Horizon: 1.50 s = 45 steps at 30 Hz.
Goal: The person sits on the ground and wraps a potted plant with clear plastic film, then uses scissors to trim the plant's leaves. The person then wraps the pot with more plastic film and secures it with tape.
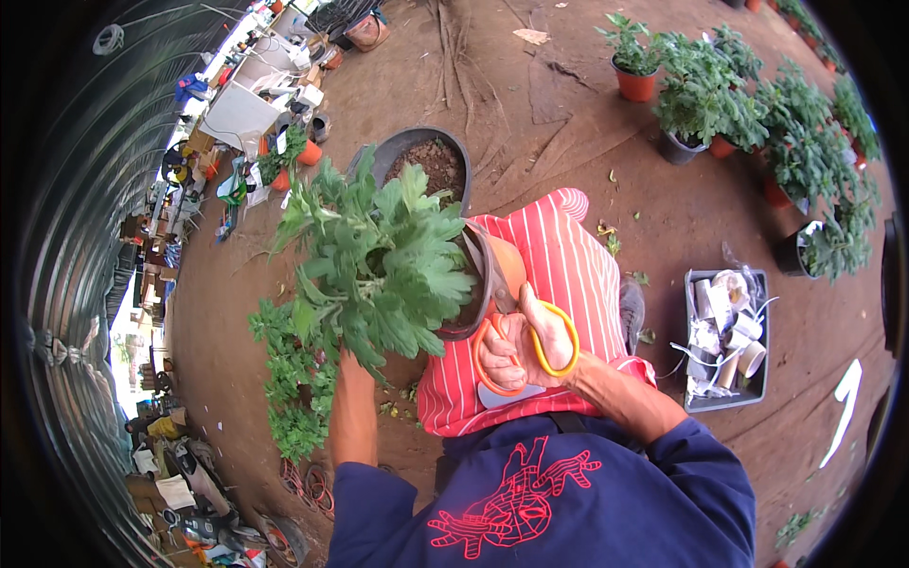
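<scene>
A leafy green potted plant [376, 263] leans over my lap, its foliage toward the left. The brown plastic pot [486, 284] is tilted, its mouth facing left. My right hand [529, 348] grips scissors [503, 295] with one orange and one yellow handle loop. The metal blades lie against the pot's side from this viewpoint; contact is unclear. My left forearm [353, 412] reaches up behind the leaves, which hide my left hand and whatever it touches. Under the pot, a red-and-white striped cloth [568, 248] covers my lap.
Beyond the plant stands a black tub [465, 170] holding soil. Another leafy plant [291, 397] is at left. A grey crate [763, 355] of cardboard tubes and scraps sits at right. Several potted plants [699, 92] stand upper right. Clutter, including a white panel [238, 117], lines the left side.
</scene>
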Each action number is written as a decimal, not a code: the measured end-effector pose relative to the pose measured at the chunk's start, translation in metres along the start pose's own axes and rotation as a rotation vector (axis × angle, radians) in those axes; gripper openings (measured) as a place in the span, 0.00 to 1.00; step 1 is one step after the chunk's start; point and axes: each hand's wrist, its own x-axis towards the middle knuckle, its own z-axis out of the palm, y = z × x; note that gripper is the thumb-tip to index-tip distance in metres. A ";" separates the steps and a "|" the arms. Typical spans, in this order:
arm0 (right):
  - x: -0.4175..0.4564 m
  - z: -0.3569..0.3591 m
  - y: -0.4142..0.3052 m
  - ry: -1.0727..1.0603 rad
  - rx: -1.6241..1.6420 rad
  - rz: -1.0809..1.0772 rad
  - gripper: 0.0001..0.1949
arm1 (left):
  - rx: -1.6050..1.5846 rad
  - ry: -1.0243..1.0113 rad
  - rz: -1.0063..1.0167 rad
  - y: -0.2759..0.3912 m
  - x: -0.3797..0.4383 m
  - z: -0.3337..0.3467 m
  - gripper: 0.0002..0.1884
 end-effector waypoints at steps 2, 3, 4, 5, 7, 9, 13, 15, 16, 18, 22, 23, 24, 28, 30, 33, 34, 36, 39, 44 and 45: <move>-0.001 0.012 -0.006 0.015 -0.020 -0.010 0.44 | -0.014 -0.005 -0.003 -0.004 0.003 -0.004 0.29; -0.001 0.010 -0.008 0.008 -0.013 -0.002 0.44 | -0.006 -0.002 -0.004 -0.003 0.003 -0.004 0.29; -0.002 0.007 -0.010 0.002 -0.007 0.006 0.44 | -0.006 0.000 -0.006 -0.002 0.002 -0.003 0.29; -0.002 0.006 -0.011 -0.004 -0.001 0.013 0.44 | -0.003 0.005 -0.004 -0.001 0.002 -0.005 0.29; -0.004 0.003 -0.010 0.000 0.073 0.008 0.43 | 0.009 0.002 -0.005 0.003 0.007 -0.005 0.28; -0.006 -0.010 -0.011 -0.081 0.163 0.011 0.42 | 0.016 -0.001 -0.007 0.009 0.013 -0.005 0.28; -0.004 0.002 -0.007 0.042 0.045 -0.058 0.42 | 0.032 0.007 -0.005 0.012 0.014 -0.007 0.27; -0.002 0.010 -0.016 0.078 0.026 -0.057 0.42 | 0.035 0.014 -0.004 0.014 0.013 -0.008 0.27; 0.000 0.007 -0.018 0.075 -0.003 -0.059 0.42 | 0.031 0.019 -0.007 0.014 0.012 -0.010 0.27; 0.000 -0.005 -0.017 0.073 -0.129 -0.057 0.42 | 0.047 0.031 -0.001 0.019 0.009 -0.007 0.27; -0.007 -0.012 -0.010 0.160 -0.351 -0.232 0.36 | 0.025 0.027 -0.002 0.010 0.014 -0.010 0.26; -0.008 -0.011 -0.011 0.170 -0.428 -0.300 0.35 | 0.022 0.035 0.004 0.007 0.012 -0.012 0.26; -0.010 -0.009 -0.011 0.180 -0.505 -0.368 0.34 | 0.010 0.040 0.006 0.005 0.011 -0.013 0.26; -0.019 0.001 0.007 0.957 -1.214 -0.568 0.27 | -0.007 0.078 0.027 0.000 -0.008 -0.015 0.26; -0.015 -0.020 0.011 0.958 -1.131 -0.533 0.25 | -0.025 0.102 0.039 -0.007 -0.014 -0.018 0.25; -0.011 -0.047 0.004 0.949 -1.099 -0.570 0.23 | -0.051 0.115 0.046 -0.024 -0.005 -0.025 0.25; -0.007 -0.048 0.002 0.953 -1.125 -0.560 0.23 | -0.067 0.125 0.057 -0.024 -0.019 -0.025 0.25; -0.001 -0.049 0.002 0.945 -1.145 -0.572 0.23 | -0.082 0.170 0.082 -0.024 -0.033 -0.029 0.25; 0.003 -0.041 -0.002 0.996 -1.140 -0.644 0.30 | -0.130 0.255 0.104 -0.045 -0.052 -0.038 0.24; 0.002 -0.043 -0.005 0.983 -1.192 -0.613 0.31 | -0.244 0.366 0.169 -0.086 -0.065 -0.043 0.24; 0.002 -0.041 -0.007 0.980 -1.209 -0.607 0.32 | -0.261 0.382 0.183 -0.093 -0.063 -0.043 0.24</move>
